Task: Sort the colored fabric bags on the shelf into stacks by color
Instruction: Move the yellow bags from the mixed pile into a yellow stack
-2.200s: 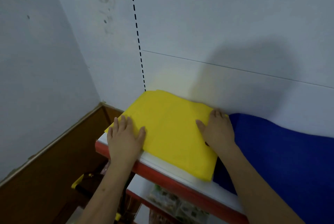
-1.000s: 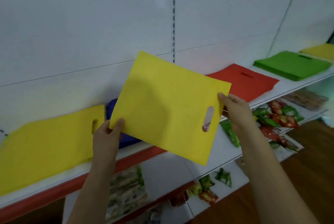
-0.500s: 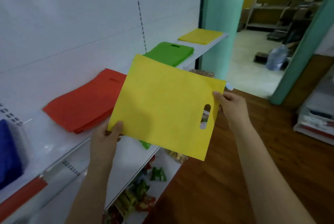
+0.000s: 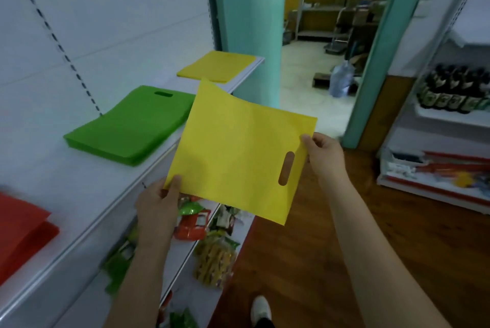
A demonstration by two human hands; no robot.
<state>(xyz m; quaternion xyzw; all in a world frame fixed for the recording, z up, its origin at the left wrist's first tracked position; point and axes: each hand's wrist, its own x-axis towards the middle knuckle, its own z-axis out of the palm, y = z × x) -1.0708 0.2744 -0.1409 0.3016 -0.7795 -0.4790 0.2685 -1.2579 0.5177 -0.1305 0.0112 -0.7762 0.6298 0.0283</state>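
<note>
The biggest risk was a misplaced bag: the yellow bag (image 4: 238,152), held in the air in front of the shelf (image 4: 87,195), could have ended up on the green stack (image 4: 132,123), which lay between it and the yellow stack (image 4: 216,65) at the far end of the shelf. That error would probably have come from setting it down too soon, since the green stack was the nearer one.

Next, the thin fabric could have sagged or folded. The left hand (image 4: 156,203) pinched only its lower left corner, thumb on top, and the right hand (image 4: 322,154) pinched its right edge just above the handle slot, so the middle hung unsupported and the top corner already curled. A loose landing might have left it crooked over the shelf edge.

A smaller worry was the bag slipping to the wooden floor (image 4: 318,261) if either light pinch gave way.

Around the scene, a red stack (image 4: 23,227) sat at the near left of the same shelf, well apart from the green one. Snack packets (image 4: 209,256) crowded the lower shelf, a teal pillar (image 4: 252,23) stood just beyond the yellow stack, and what looked like dark bottles (image 4: 450,91) lined a rack at the right, though blur made that uncertain. Nothing stood on the shelf between the green and yellow stacks.
</note>
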